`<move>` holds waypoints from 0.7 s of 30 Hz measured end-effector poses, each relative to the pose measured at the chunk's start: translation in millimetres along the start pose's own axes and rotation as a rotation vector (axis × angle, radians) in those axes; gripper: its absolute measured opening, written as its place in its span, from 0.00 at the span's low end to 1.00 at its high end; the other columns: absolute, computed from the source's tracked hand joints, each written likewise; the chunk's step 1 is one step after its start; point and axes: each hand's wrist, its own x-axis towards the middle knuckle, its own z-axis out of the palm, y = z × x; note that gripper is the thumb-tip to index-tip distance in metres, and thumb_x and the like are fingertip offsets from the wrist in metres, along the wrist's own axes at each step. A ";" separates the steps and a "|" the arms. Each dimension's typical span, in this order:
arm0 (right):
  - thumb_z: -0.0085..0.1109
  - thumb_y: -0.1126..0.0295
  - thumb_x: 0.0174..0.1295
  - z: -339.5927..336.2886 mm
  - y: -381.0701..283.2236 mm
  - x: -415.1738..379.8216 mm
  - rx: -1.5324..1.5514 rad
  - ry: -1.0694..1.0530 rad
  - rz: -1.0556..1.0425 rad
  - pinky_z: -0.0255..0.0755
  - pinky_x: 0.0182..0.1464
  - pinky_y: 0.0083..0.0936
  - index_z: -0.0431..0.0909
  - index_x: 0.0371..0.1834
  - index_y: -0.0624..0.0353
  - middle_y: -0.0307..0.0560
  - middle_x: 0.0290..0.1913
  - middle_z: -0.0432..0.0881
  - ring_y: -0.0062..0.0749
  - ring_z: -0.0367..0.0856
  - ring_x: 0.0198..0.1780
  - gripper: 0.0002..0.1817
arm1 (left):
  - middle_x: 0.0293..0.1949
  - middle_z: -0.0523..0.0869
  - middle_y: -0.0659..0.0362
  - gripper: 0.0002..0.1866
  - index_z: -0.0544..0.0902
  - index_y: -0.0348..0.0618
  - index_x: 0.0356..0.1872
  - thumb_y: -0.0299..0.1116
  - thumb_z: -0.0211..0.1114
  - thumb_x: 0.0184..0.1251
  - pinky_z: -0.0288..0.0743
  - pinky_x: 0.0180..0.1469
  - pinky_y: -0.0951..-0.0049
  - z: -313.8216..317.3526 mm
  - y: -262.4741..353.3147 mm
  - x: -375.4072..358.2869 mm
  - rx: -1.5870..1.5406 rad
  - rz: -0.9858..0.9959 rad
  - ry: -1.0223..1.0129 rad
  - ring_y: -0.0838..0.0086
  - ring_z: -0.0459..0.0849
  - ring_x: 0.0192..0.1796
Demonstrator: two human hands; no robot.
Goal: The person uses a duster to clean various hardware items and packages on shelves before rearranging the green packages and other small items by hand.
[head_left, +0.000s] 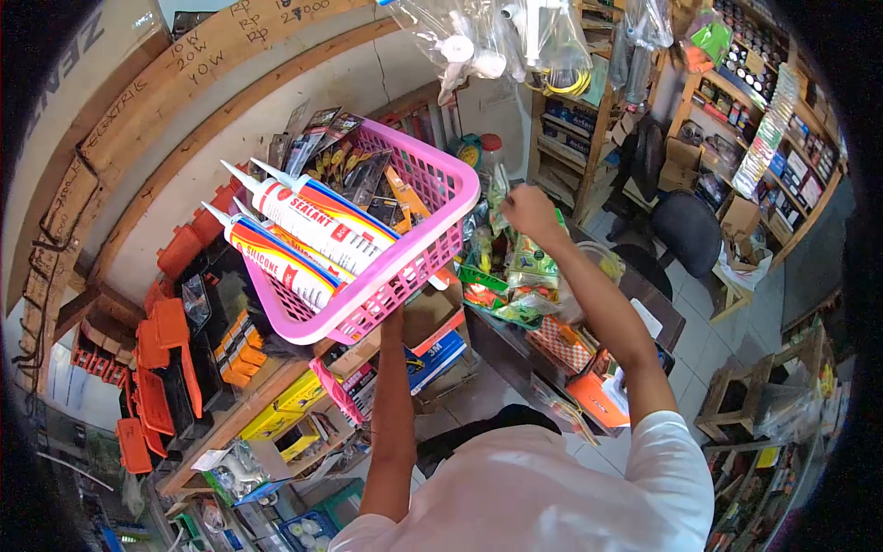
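Observation:
A pink plastic basket [428,241] is tilted in front of me, with white, blue and red sealant tubes [336,221] and a silicone tube [280,262] lying in it, nozzles toward the upper left. Carded items and black packs fill its far part. My left forearm reaches up to the basket's near side; the basket hides that hand and its fingers. Right of the basket, my right hand [533,213] is closed, fingertips at a clear, greenish plastic packet [498,198]. Below it lie a green-edged tray [485,293] and bagged small goods [533,267].
Orange bins [152,400] line the left shelf. Clear bags of white fittings [469,55] hang above. An orange box [598,397] and a checkered box [558,342] lie on the dark table. A black chair [685,230] and stocked shelves stand at right.

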 end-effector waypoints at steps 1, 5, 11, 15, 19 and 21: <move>0.59 0.64 0.52 -12.4 1.0 -4.0 -0.001 -0.001 -0.003 0.75 0.41 0.47 0.81 0.28 0.67 0.64 0.30 0.82 0.57 0.83 0.36 0.14 | 0.59 0.75 0.52 0.23 0.70 0.45 0.63 0.37 0.59 0.69 0.69 0.62 0.61 -3.8 1.3 -4.0 0.015 0.005 -0.006 0.61 0.74 0.60; 0.60 0.63 0.56 -60.4 11.0 -35.4 0.305 0.035 -0.073 0.72 0.28 0.36 0.80 0.26 0.69 0.55 0.21 0.81 0.40 0.82 0.24 0.16 | 0.59 0.75 0.52 0.23 0.70 0.45 0.63 0.37 0.59 0.69 0.69 0.62 0.61 -10.8 12.1 -8.0 0.075 0.028 -0.020 0.60 0.74 0.60; 0.59 0.58 0.64 -110.5 30.8 -94.7 0.732 0.040 0.170 0.57 0.19 0.17 0.76 0.21 0.61 0.33 0.15 0.70 0.14 0.67 0.16 0.19 | 0.58 0.76 0.51 0.22 0.71 0.45 0.62 0.37 0.59 0.68 0.69 0.61 0.60 -8.5 36.6 -21.5 0.142 0.071 -0.022 0.58 0.74 0.59; 0.58 0.59 0.65 -133.5 24.5 -133.0 0.872 0.046 0.260 0.57 0.19 0.16 0.77 0.24 0.60 0.32 0.18 0.72 0.13 0.66 0.17 0.17 | 0.58 0.76 0.50 0.22 0.71 0.45 0.62 0.38 0.59 0.68 0.68 0.61 0.60 -8.6 50.9 -17.4 0.185 0.122 -0.024 0.57 0.74 0.59; 0.57 0.60 0.65 -144.7 20.3 -156.0 0.972 0.057 0.234 0.57 0.19 0.14 0.79 0.29 0.61 0.31 0.20 0.74 0.12 0.67 0.19 0.14 | 0.57 0.76 0.50 0.22 0.72 0.45 0.61 0.38 0.58 0.68 0.68 0.60 0.60 -24.1 65.9 -28.2 0.238 0.175 -0.011 0.56 0.74 0.59; 0.56 0.60 0.66 -145.1 20.0 -165.9 1.051 0.063 0.241 0.57 0.19 0.13 0.79 0.34 0.62 0.32 0.22 0.76 0.12 0.68 0.19 0.14 | 0.57 0.76 0.49 0.22 0.72 0.45 0.61 0.38 0.58 0.67 0.68 0.60 0.60 -23.3 76.0 -28.0 0.271 0.186 -0.010 0.55 0.74 0.58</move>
